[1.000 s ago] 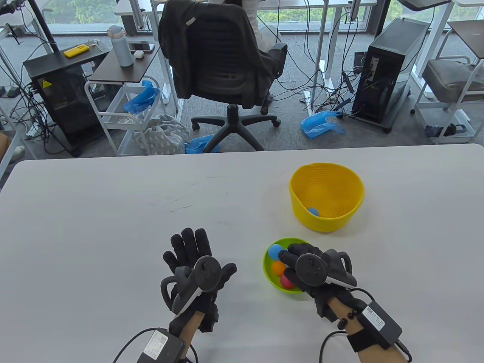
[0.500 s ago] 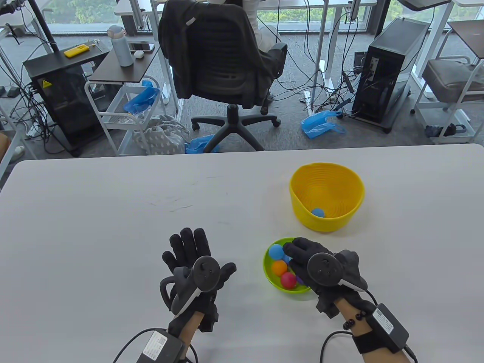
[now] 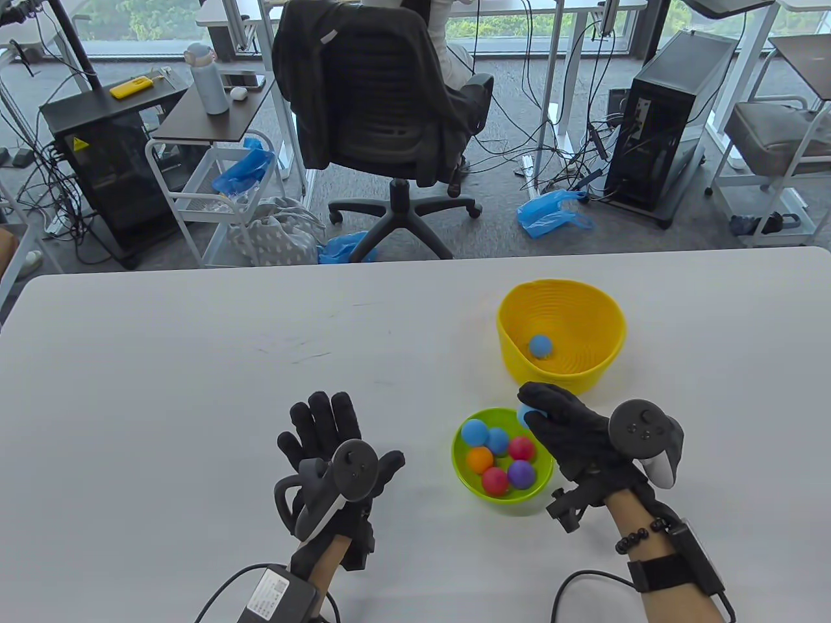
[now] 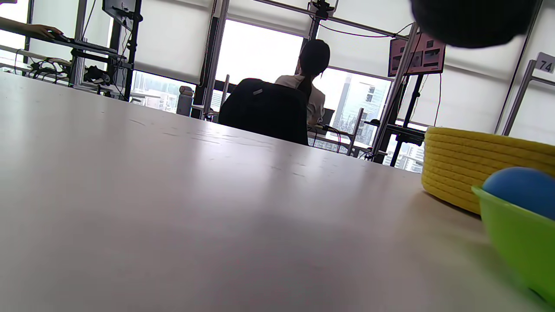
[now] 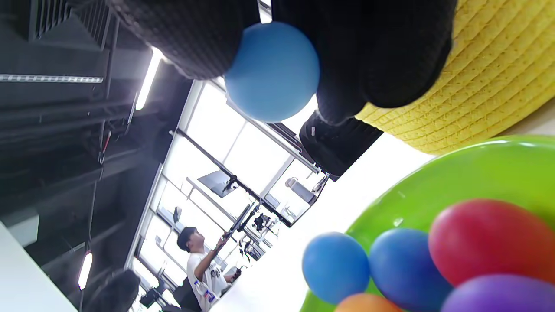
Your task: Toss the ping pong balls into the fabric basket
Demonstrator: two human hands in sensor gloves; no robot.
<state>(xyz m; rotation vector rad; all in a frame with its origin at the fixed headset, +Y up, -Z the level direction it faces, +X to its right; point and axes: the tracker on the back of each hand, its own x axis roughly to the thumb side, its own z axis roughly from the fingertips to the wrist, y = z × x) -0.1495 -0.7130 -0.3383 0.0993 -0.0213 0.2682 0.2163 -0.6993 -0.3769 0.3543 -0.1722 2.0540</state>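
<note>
On the white table (image 3: pixel 162 363), the yellow fabric basket (image 3: pixel 587 379) holds one blue ball (image 3: pixel 540 346). Near it, the green bowl (image 3: pixel 503 501) holds six. The left hand (image 3: pixel 337 461) lies flat, fingers spread. The right hand (image 3: pixel 571 431), raised between bowl and basket, pinches a light blue ball (image 5: pixel 272 71).

Black gloved hands (image 3: pixel 337 448), grey trackers, bare forearms, bead bracelet (image 3: pixel 639 537).

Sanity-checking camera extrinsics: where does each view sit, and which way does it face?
Table view: high, looking down at the white table; both gloved hands show, left hand flat, right hand.
Left wrist view: near tabletop level, looking across; one dark blur at the top.
Right wrist view: tilted, fingers pinching a blue ball.
All three share the yellow basket and green bowl.
</note>
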